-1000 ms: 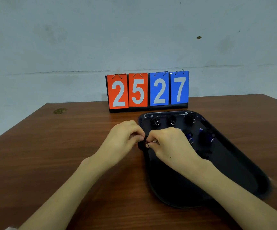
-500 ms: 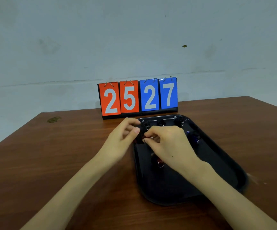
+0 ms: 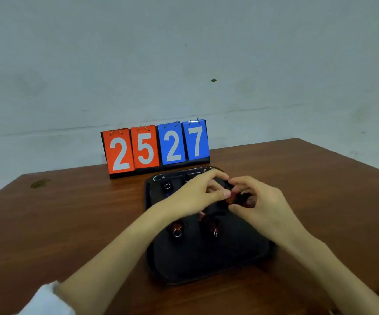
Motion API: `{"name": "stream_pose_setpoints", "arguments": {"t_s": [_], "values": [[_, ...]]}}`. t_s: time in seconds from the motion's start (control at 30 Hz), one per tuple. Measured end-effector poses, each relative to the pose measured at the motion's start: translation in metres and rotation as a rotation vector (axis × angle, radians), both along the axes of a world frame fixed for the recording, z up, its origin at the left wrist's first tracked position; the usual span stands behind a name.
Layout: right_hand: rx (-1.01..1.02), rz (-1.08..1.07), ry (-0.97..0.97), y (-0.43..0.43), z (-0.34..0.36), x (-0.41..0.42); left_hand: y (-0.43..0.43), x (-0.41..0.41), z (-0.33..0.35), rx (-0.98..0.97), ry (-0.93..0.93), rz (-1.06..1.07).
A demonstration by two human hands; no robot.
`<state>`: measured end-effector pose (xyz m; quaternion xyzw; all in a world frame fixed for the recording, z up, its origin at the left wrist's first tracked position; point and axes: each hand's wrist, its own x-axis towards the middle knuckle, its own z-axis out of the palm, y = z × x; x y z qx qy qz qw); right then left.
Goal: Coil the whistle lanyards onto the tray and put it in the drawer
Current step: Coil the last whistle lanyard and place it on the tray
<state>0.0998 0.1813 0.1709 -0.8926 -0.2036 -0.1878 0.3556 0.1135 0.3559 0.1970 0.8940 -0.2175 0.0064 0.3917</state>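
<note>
- Saw pale grey wall (image 3: 184, 53) across upper half, w/ one small dark mark high up, right of centre.
- Found brown wood surface (image 3: 70, 223) filling lower half; noted greenish stain (image 3: 39, 183) near far-left edge.
- Spotted flip scoreboard (image 3: 155, 147) upright at far edge of surface, against wall: orange 2 5, blue 2 7.
- Found black tray (image 3: 206, 262) lying flat on surface just in front of scoreboard, near end bare.
- Noted white sleeve (image 3: 45, 301) at bottom-left corner.
- Saw left hand (image 3: 193, 196) reaching over tray's far half, grip pinched: thumb + forefinger tips on whistle bundle (image 3: 238, 198).
- Saw right hand (image 3: 263, 205) opposite, over tray's far-right part, grip curled round same bundle, fingers bent inward.
- Made out whistle bundle as dark w/ reddish bits, between both hands above tray; couldn't tell if touching tray.
- Counted two coiled lanyards w/ metal rings mid-tray, reddish-dark, side by side: one at left (image 3: 177, 228), one at right (image 3: 213, 226).
- Picked out another ringed dark coil (image 3: 167, 185) at tray's far-left corner; others behind hands, too hidden to count.
</note>
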Motion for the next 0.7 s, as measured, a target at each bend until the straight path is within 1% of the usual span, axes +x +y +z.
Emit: {"name": "stream_pose_setpoints", "arguments": {"t_s": [0.07, 0.13, 0.17, 0.23, 0.3, 0.43, 0.47, 0.53, 0.6, 0.67, 0.7], "values": [[0.013, -0.075, 0.103, -0.005, -0.009, 0.006, 0.005, -0.002, -0.010, 0.139, -0.067, 0.107], [-0.009, -0.120, 0.193, -0.003, -0.019, 0.008, 0.019, -0.007, -0.024, 0.302, -0.200, 0.206], [-0.032, -0.133, 0.211, -0.001, -0.023, 0.008, 0.026, -0.012, -0.032, 0.374, -0.241, 0.227], [-0.109, -0.159, 0.176, 0.005, -0.030, 0.006, 0.040, -0.020, -0.047, 0.453, -0.261, 0.235], [-0.164, -0.180, 0.120, 0.008, -0.033, 0.004, 0.051, -0.029, -0.057, 0.450, -0.255, 0.209], [-0.207, -0.208, 0.060, 0.008, -0.038, 0.006, 0.057, -0.040, -0.061, 0.333, -0.211, 0.164], [-0.223, -0.227, 0.023, 0.008, -0.040, 0.006, 0.058, -0.042, -0.061, 0.314, -0.199, 0.163], [-0.221, -0.241, -0.112, 0.009, -0.040, 0.006, 0.060, -0.045, -0.061, 0.321, -0.204, 0.174], [-0.212, -0.111, -0.219, 0.013, -0.036, 0.005, 0.061, -0.047, -0.062, 0.361, -0.225, 0.198], [-0.307, 0.107, -0.217, 0.020, -0.031, 0.004, 0.062, -0.047, -0.063, 0.421, -0.260, 0.227], [-0.370, 0.180, -0.198, 0.025, -0.030, 0.003, 0.062, -0.048, -0.063, 0.444, -0.279, 0.236]]}}
